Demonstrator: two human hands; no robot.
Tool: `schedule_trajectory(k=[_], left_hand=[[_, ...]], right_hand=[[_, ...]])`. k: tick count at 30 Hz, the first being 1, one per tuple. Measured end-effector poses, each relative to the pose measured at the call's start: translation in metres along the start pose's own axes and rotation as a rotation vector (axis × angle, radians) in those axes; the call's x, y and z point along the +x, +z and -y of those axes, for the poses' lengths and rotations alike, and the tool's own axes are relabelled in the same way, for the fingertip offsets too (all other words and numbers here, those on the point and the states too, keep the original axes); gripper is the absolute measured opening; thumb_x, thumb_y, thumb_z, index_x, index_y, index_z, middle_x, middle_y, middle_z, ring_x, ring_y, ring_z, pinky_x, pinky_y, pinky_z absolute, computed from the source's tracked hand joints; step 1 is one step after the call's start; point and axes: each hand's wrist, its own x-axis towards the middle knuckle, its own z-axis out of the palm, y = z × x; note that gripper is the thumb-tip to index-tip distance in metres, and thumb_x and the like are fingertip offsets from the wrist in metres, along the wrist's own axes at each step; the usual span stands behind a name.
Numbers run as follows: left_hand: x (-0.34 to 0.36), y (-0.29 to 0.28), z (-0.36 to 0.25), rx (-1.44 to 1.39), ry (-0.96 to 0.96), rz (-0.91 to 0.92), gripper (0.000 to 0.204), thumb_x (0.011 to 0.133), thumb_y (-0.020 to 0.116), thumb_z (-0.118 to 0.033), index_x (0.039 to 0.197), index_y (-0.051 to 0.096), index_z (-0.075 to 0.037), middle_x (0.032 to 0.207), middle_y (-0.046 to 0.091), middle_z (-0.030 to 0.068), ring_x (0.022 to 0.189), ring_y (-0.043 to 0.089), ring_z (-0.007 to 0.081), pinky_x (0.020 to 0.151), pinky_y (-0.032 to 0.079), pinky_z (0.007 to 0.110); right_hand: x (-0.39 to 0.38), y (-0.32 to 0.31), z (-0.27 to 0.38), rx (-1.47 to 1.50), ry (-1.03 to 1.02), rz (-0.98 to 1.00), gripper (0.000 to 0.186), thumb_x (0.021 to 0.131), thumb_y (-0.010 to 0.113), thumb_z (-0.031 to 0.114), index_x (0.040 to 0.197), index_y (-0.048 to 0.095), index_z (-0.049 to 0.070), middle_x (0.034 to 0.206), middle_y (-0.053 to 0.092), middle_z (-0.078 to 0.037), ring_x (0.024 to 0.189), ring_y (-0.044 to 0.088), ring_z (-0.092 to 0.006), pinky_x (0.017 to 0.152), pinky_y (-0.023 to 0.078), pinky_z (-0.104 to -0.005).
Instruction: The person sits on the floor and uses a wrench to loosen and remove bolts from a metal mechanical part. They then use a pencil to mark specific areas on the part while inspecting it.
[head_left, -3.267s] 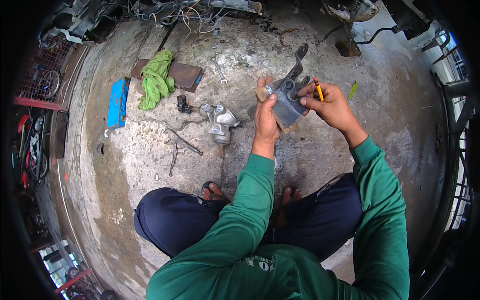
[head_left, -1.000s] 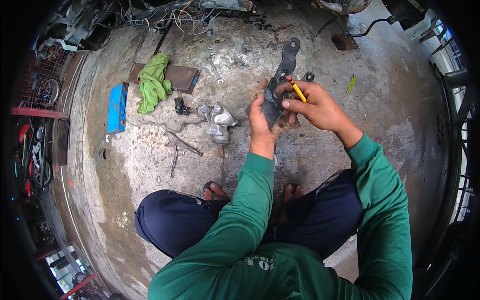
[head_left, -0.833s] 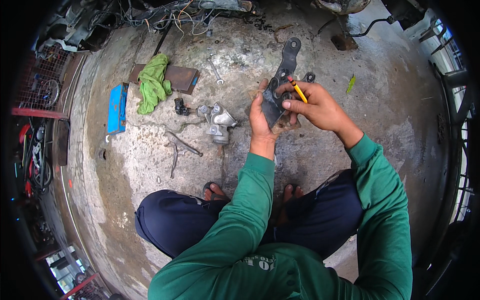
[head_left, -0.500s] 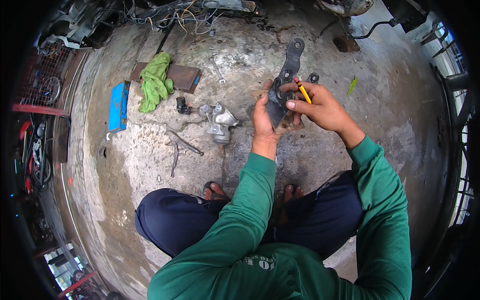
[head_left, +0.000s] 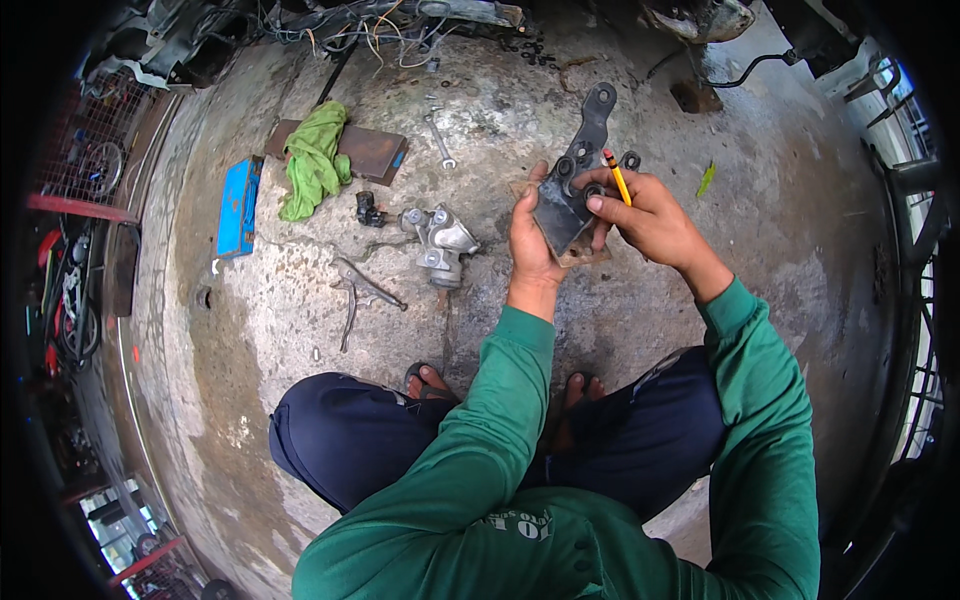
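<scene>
In front of me, right of centre, my left hand [head_left: 533, 245] is closed around the left edge of a black metal bracket [head_left: 563, 218]. The bracket has a long arm with a hole at its far end and several round bosses. A thin brown sheet [head_left: 585, 254] shows beneath it, pressed against its underside. My right hand [head_left: 645, 215] grips the bracket's right side, thumb on top near a boss. A yellow pencil [head_left: 619, 180] is tucked between that hand's fingers, its red end pointing up and away. The right fingertips are partly hidden by the bracket.
On the concrete floor to the left lie a metal housing [head_left: 440, 240], a small black fitting [head_left: 369, 210], locking pliers [head_left: 362, 290] and a wrench [head_left: 441, 143]. Farther left are a green cloth [head_left: 316, 160] over a brown metal plate [head_left: 375, 155] and a blue case [head_left: 237, 208].
The bracket has turned slightly in my hands and shifted a little right. My right fingers and the pencil have moved slightly with it. Both hands keep their hold.
</scene>
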Motion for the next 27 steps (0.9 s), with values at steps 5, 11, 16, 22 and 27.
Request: schedule_trajectory(k=[5,11,16,22,27], left_hand=[[-0.001,-0.001,0.001,0.031,-0.008,0.017,0.065,0.1,0.047,-0.041,0.156,0.032,-0.01,0.13,0.061,0.0181,0.087,0.07,0.0318,0.062,0.062,0.043],[-0.002,-0.001,-0.001,0.012,-0.032,0.051,0.062,0.101,0.045,-0.04,0.154,0.037,-0.009,0.123,0.064,0.0187,0.087,0.07,0.0299,0.064,0.062,0.04],[0.0,0.0,0.001,-0.132,-0.086,-0.051,0.06,0.101,0.043,-0.043,0.146,0.048,-0.004,0.116,0.067,0.0184,0.086,0.07,0.0309,0.067,0.061,0.045],[-0.003,-0.003,-0.005,-0.309,-0.217,0.128,0.064,0.1,0.042,-0.047,0.143,0.05,-0.001,0.122,0.066,0.0204,0.101,0.069,0.037,0.08,0.06,0.05],[-0.003,-0.017,-0.011,-0.444,-0.266,0.07,0.068,0.1,0.039,-0.049,0.152,0.045,-0.005,0.143,0.058,0.0225,0.125,0.06,0.0441,0.097,0.054,0.064]], right_hand=[[0.0,0.001,-0.001,0.025,-0.019,-0.003,0.028,0.101,0.064,0.013,0.123,0.061,-0.004,0.09,0.068,-0.006,0.068,0.069,-0.0115,0.064,0.052,-0.0277],[0.0,0.0,-0.002,0.008,0.006,0.034,0.038,0.101,0.067,0.019,0.129,0.061,-0.005,0.089,0.068,-0.006,0.067,0.069,-0.0118,0.064,0.052,-0.0269],[-0.001,0.002,-0.004,0.104,-0.033,0.041,0.046,0.102,0.068,0.023,0.136,0.058,-0.006,0.089,0.07,-0.008,0.067,0.069,-0.0131,0.064,0.053,-0.0274],[-0.009,-0.006,0.011,0.058,-0.061,-0.006,0.051,0.102,0.067,0.026,0.135,0.056,-0.01,0.092,0.073,-0.011,0.065,0.069,-0.0144,0.063,0.054,-0.0283],[-0.02,-0.006,0.033,0.101,-0.117,-0.058,0.049,0.104,0.062,0.03,0.134,0.059,-0.009,0.092,0.073,-0.012,0.063,0.069,-0.0142,0.063,0.054,-0.0282]])
